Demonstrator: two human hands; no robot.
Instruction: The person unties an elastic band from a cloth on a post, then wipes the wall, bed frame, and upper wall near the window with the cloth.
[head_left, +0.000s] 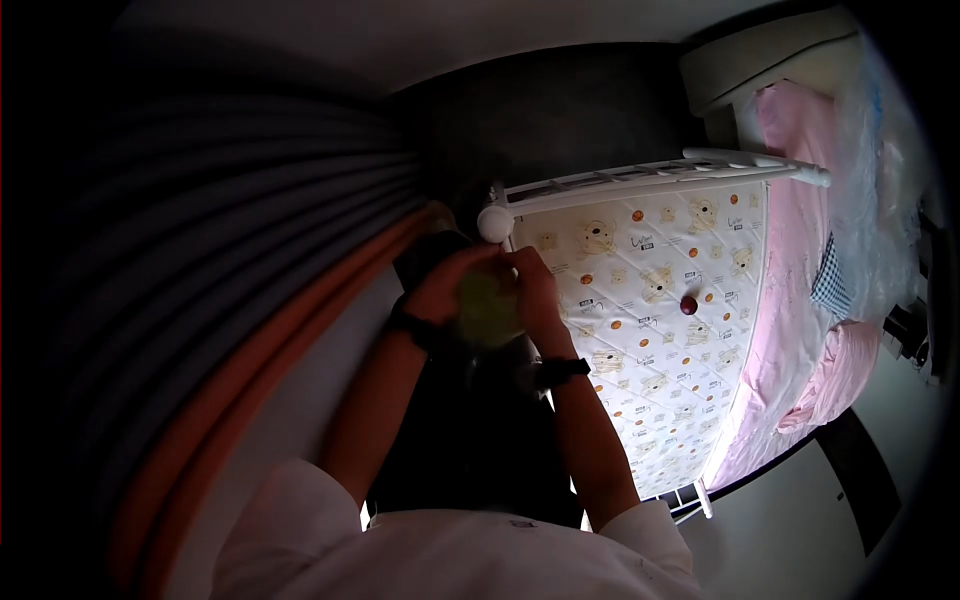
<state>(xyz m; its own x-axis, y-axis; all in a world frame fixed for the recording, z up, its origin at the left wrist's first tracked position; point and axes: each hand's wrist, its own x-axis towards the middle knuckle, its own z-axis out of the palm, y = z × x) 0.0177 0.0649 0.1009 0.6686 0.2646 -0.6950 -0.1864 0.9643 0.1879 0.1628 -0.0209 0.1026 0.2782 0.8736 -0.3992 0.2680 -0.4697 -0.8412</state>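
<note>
Both of my hands are close together in front of my body, in dim light. My left hand point(446, 290) is curled around the left side of a blurred yellow-green round thing point(487, 312), whose kind I cannot make out. My right hand point(536, 300) is closed against its right side, with bent fingers meeting the left ones at the top. Just beyond the fingertips is the white round knob point(495, 223) of a bed rail. Dark bands circle both wrists. A small dark red ball-like thing point(688, 305) rests on the mattress to the right, apart from my hands.
A mattress point(640, 360) printed with bears lies to the right, with a white rail point(620, 185) along its far side. Past it are pink bedding point(785, 340), a checked cloth point(831, 280) and clear plastic sheeting point(865, 200). A grey and orange curtain point(290, 300) hangs at the left.
</note>
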